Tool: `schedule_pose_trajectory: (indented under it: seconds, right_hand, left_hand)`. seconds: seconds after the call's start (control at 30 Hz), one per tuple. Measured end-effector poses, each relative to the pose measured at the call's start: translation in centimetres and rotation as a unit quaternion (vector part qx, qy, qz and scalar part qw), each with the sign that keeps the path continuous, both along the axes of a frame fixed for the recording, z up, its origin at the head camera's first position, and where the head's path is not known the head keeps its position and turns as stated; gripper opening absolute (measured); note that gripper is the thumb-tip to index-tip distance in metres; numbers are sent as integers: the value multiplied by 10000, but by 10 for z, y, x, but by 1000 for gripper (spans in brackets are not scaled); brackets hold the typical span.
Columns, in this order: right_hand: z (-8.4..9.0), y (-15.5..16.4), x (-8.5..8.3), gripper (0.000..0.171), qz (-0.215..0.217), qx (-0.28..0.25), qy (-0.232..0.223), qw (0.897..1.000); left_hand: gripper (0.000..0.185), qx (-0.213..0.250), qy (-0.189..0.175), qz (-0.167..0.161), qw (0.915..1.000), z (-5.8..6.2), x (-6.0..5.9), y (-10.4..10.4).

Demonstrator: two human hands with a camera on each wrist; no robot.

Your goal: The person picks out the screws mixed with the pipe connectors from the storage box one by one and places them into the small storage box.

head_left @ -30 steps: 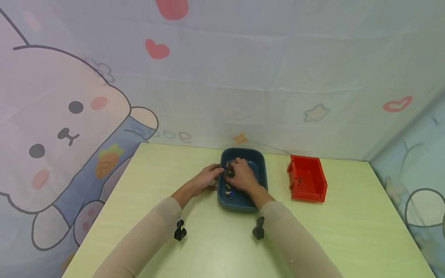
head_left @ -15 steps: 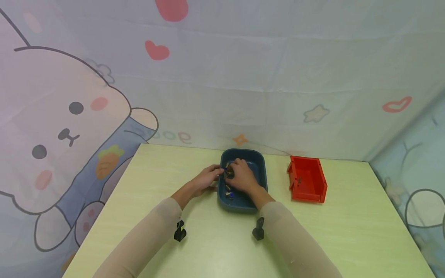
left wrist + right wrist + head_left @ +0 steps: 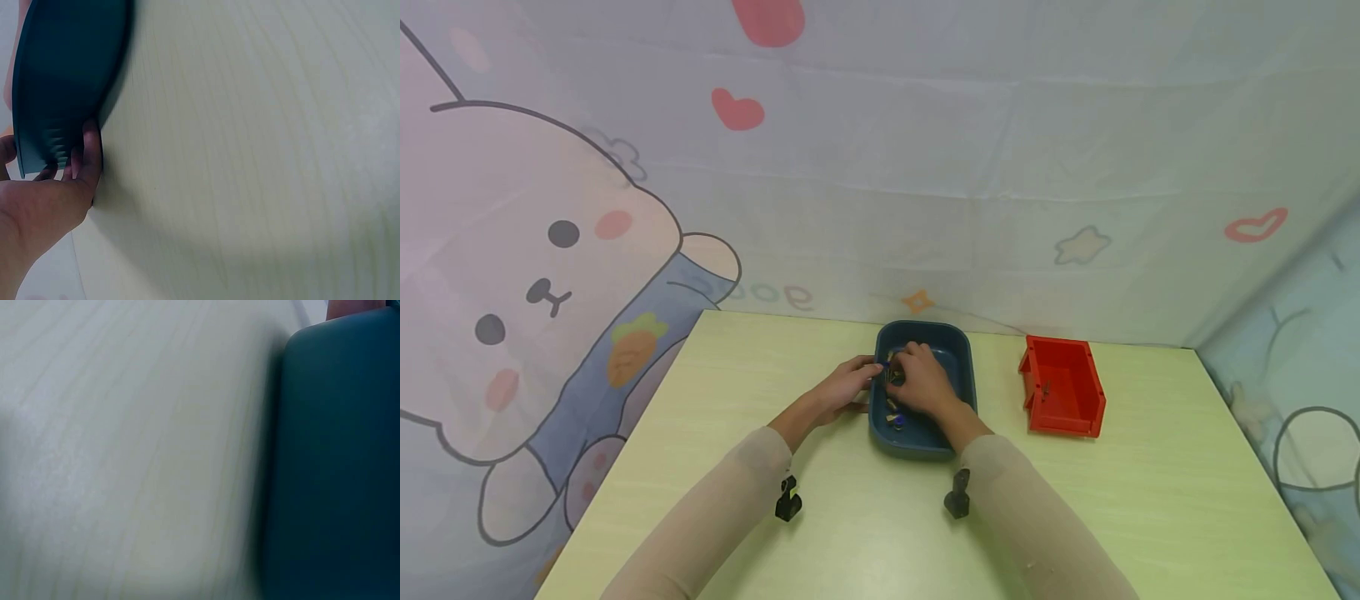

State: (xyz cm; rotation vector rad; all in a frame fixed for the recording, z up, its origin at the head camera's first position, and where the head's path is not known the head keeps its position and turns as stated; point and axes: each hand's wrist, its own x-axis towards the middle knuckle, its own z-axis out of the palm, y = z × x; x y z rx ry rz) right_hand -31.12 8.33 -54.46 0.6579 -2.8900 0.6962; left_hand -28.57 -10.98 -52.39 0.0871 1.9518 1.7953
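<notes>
Left hand gripped the left wall of the blue tray, fingers curled round the rim; tray sat near the table's far edge, mid-width. Right hand was inside the tray, fingers curled on small parts; exact pinch can't be told. Red bin stood just right of the tray.

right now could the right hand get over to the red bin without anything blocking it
Probably yes. The right hand is in the blue tray, and only bare table lies between the tray and the red bin, whose open top faces up.
</notes>
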Motion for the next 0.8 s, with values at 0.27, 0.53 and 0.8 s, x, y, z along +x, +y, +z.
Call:
schedule_pose_trajectory:
  seconds: [0.27, 0.53, 0.8]
  right_hand:
    - [1, 0, 0, 31, 145, 31, 74, 9999]
    - [0, 0, -1, 31, 178, 110, 133, 9997]
    - [-3, 1, -2, 33, 367, 190, 240, 9989]
  left_hand:
    - [56, -29, 2, 2, 10000, -1, 0, 0]
    - [54, -62, -31, 19, 10000, -1, -1, 0]
    - [56, -50, -32, 37, 10000, 0, -1, 1]
